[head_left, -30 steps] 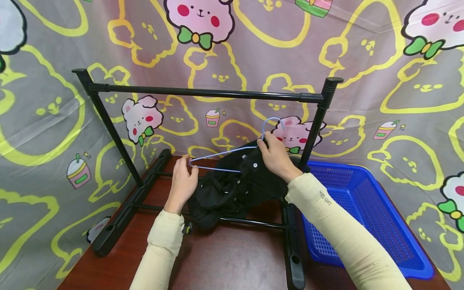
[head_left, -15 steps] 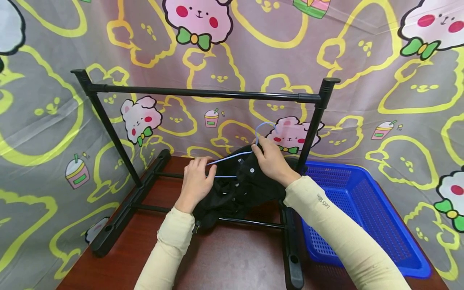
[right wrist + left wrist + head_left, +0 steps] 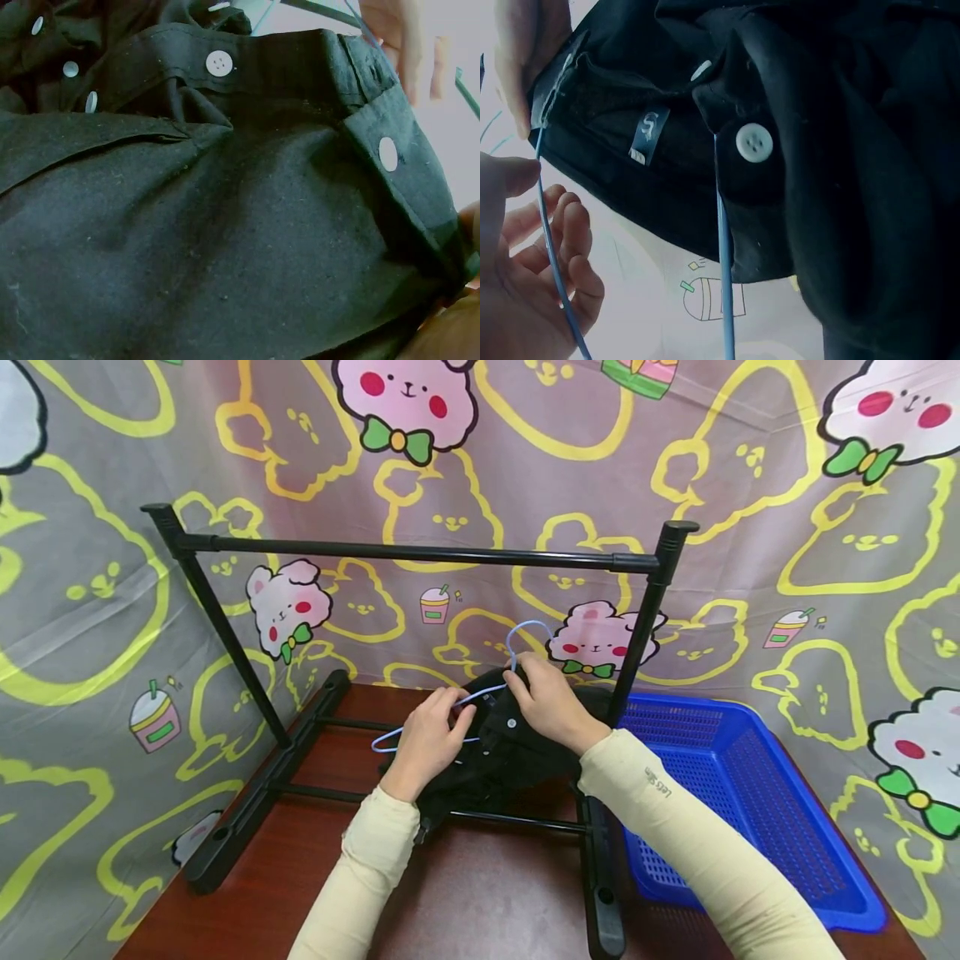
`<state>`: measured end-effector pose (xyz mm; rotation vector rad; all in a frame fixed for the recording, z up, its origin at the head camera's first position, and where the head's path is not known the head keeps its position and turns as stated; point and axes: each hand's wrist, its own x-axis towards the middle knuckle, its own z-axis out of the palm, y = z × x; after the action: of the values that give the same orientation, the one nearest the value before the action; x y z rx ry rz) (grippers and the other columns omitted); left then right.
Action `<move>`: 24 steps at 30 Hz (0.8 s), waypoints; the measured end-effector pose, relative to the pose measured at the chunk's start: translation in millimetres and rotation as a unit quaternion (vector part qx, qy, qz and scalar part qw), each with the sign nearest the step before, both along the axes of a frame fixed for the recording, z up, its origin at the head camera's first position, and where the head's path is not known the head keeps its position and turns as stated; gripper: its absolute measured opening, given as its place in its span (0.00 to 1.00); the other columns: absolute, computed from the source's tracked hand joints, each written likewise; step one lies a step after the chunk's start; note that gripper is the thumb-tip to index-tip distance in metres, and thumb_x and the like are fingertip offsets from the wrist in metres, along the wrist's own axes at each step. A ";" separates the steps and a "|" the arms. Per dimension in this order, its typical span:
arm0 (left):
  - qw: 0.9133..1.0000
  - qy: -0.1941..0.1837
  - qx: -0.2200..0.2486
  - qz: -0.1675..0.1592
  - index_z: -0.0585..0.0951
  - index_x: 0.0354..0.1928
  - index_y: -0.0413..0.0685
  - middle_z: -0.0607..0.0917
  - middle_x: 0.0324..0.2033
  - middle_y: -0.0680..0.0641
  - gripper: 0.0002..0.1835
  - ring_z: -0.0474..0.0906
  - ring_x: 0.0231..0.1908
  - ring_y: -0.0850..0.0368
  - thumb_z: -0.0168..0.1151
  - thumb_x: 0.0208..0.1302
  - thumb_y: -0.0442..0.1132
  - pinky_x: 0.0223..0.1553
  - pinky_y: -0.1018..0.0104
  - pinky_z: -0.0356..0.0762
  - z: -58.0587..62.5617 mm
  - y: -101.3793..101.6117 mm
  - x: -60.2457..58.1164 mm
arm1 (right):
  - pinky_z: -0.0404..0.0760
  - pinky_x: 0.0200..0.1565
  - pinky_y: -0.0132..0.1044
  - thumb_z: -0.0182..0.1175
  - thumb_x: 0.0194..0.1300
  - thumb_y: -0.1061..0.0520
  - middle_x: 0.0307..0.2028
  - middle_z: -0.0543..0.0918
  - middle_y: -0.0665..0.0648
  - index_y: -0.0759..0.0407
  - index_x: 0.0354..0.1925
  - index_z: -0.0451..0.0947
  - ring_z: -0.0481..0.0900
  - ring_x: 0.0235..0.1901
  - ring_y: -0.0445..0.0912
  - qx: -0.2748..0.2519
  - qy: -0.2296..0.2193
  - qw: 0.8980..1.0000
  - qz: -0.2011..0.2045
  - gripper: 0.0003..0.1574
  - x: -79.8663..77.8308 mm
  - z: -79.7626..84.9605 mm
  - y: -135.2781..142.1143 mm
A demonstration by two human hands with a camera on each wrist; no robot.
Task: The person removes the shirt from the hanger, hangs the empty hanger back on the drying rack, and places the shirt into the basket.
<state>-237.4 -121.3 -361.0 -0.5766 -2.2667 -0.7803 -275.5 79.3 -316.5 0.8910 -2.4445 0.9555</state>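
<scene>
A thin blue clothes hanger (image 3: 483,693) is held between both hands, its right part inside a black buttoned garment (image 3: 517,756). My left hand (image 3: 431,735) holds the upper wire beside the garment's edge; the left wrist view shows its fingers (image 3: 574,225) loosely curled about that wire. The hanger's left end sticks out beyond this hand. My right hand (image 3: 551,702) grips the garment's edge and the hanger just below its hook. A white button (image 3: 754,142) and a small label (image 3: 649,137) show at the garment's opening. The wire's right end is hidden inside the cloth.
A black rack (image 3: 420,552) stands over the garment, its top bar above both hands. A blue plastic basket (image 3: 776,793) sits at the right on the brown table (image 3: 495,893). A patterned curtain (image 3: 450,643) hangs close behind.
My left hand has slid right along the hanger from its left end toward the garment. My right hand has shifted slightly left and down with the hook, and the hanger's left end has dropped.
</scene>
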 end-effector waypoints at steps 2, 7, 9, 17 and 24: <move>1.000 0.003 -0.001 0.001 0.79 0.40 0.44 0.76 0.28 0.52 0.08 0.72 0.25 0.59 0.59 0.66 0.41 0.26 0.63 0.70 0.0 2.0 0.1 | 0.72 0.47 0.46 0.48 0.73 0.54 0.41 0.76 0.58 0.64 0.47 0.72 0.73 0.41 0.50 0.004 0.005 1.000 -0.004 0.15 0.9 -0.3 -0.8; 1.000 0.010 0.000 0.006 0.80 0.38 0.46 0.78 0.28 0.52 0.07 0.73 0.24 0.58 0.57 0.67 0.41 0.26 0.62 0.71 0.6 4.2 -0.2 | 0.73 0.49 0.46 0.50 0.72 0.55 0.43 0.76 0.59 0.65 0.49 0.71 0.73 0.43 0.50 0.007 0.006 1.000 -0.003 0.15 2.6 -0.1 -0.6; 1.000 0.015 -0.001 0.009 0.80 0.38 0.46 0.79 0.28 0.52 0.07 0.75 0.25 0.57 0.56 0.68 0.40 0.27 0.61 0.72 0.1 4.1 -0.8 | 0.73 0.50 0.46 0.51 0.71 0.54 0.44 0.76 0.60 0.66 0.50 0.71 0.74 0.44 0.50 0.009 0.002 1.000 0.003 0.16 3.4 0.3 -0.1; 0.999 0.038 -0.009 0.020 0.82 0.38 0.48 0.80 0.28 0.51 0.07 0.76 0.24 0.54 0.55 0.69 0.40 0.25 0.58 0.73 -2.4 3.5 -2.7 | 0.71 0.51 0.47 0.50 0.71 0.55 0.48 0.75 0.60 0.67 0.52 0.70 0.73 0.46 0.50 0.010 -0.003 1.000 0.023 0.18 3.4 0.6 2.2; 0.999 0.037 -0.006 0.031 0.81 0.39 0.49 0.80 0.29 0.52 0.07 0.77 0.24 0.53 0.55 0.69 0.41 0.24 0.57 0.72 -2.1 2.0 -2.4 | 0.72 0.46 0.45 0.49 0.71 0.56 0.44 0.75 0.59 0.64 0.50 0.71 0.73 0.41 0.49 0.027 0.031 0.999 0.031 0.15 1.3 -0.1 3.7</move>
<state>-239.8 -119.3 -363.1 -0.5287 -2.2123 -0.7034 -274.2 83.0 -316.6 1.0041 -2.4142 0.8738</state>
